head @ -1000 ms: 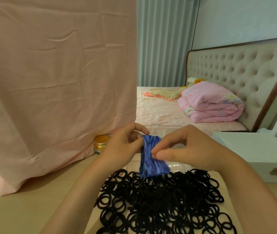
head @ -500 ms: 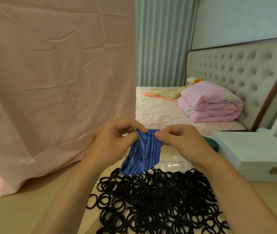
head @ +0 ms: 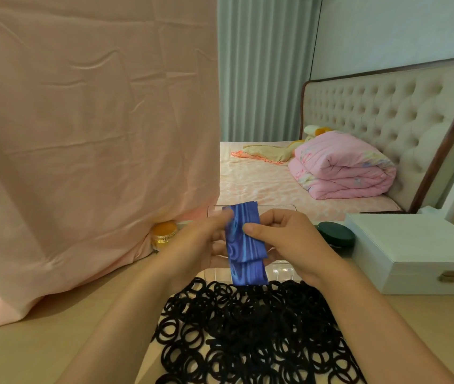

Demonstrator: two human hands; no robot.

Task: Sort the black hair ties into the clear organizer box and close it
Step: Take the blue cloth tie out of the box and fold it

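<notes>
- Pink draped fabric sheet (head: 81, 134) walls off the left; its hem lies on the light wooden tabletop (head: 26, 342), with bare room between the hem and the left forearm.
- Heap of black elastic hair ties (head: 248, 328) lies on the table in front, running off the bottom edge.
- White latched box (head: 414, 253) boxes in the right side, near the right wrist.
- Clear plastic organizer box (head: 281, 268) sits just behind the heap, lid up, mostly hidden by the hands.
- Left hand (head: 192, 245) grips the left edge of a folded blue patterned fabric band (head: 244, 245); its fingertips are blurred.
- Right hand (head: 284, 236) pinches the band's right edge, thumb on front.
- Dark green round lid (head: 335, 234) and amber jar (head: 163, 234) flank the hands.
</notes>
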